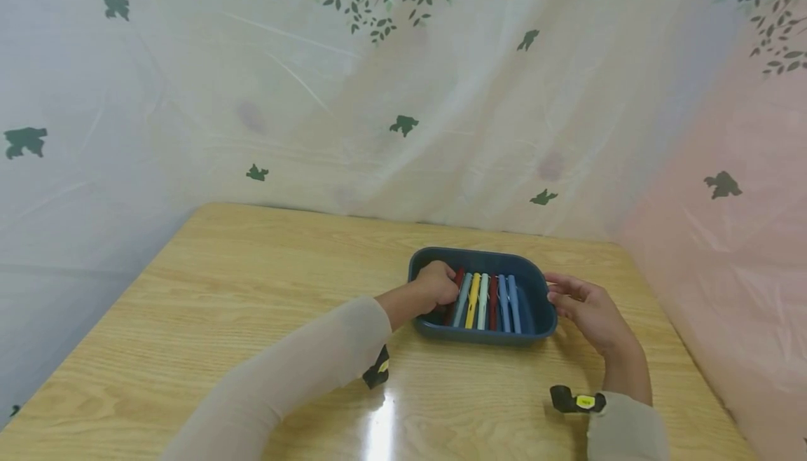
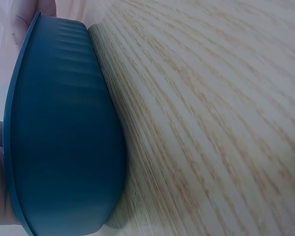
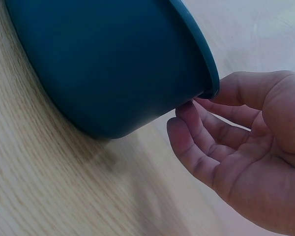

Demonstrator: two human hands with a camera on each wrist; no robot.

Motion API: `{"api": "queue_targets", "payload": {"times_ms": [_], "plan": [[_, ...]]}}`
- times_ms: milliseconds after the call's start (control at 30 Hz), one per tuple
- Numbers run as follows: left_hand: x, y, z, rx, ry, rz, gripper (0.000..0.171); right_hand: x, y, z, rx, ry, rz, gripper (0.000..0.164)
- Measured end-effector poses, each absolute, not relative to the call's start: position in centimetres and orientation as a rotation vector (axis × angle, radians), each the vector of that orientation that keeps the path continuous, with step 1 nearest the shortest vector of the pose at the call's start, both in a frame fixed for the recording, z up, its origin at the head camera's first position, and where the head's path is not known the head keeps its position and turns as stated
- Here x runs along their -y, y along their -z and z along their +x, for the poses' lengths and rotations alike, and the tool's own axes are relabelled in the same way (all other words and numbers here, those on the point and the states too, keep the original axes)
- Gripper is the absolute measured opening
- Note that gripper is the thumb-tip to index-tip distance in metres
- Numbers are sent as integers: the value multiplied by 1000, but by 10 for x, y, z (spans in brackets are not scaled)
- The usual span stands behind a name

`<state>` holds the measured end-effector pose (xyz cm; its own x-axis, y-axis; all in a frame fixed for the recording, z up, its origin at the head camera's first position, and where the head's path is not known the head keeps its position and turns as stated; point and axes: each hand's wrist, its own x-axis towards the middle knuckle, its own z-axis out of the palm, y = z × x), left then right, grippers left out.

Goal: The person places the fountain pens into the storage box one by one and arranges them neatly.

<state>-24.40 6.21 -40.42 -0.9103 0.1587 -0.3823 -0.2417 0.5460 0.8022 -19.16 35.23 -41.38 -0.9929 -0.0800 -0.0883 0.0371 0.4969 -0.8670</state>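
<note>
A dark blue plastic basket (image 1: 485, 337) with rounded corners stands on the table, and several pens with wire clips lie side by side in it. Over the basket's left end, my left hand (image 1: 436, 284) reaches in with curled fingers and holds the leftmost dark red pen (image 1: 449, 315); its fingertips are partly hidden. Next to that lie a grey-blue, a yellow pen (image 1: 472, 301), a pale mint, another dark red and two blue pens (image 1: 515, 305). My right hand (image 1: 591, 312) pinches the basket's right rim (image 3: 209, 78), thumb over the edge and fingers under it outside.
The light wooden table (image 1: 302, 265) extends left and in front of the basket. A pale curtain (image 1: 353, 132) with leaf prints hangs behind the table, and a pinkish stretch of it runs along the right side. Black bands (image 1: 576, 401) sit at both wrists.
</note>
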Motion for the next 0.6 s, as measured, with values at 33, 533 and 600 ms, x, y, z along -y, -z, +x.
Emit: {"api": "queue_targets", "payload": {"times_ms": [33,533,600], "plan": [[-62,404,-245,-2368,-1329,-74,38,-352,414,-192,-2615,1516,-32,49],[-62,397,-246,-2291,-1425,-120,41,-351,413,-192,-2594,1519,-2,51],[-62,396,-246,-2280,-1438,-118,43,-351,413,-192,-2596,1518,-4,51]]}}
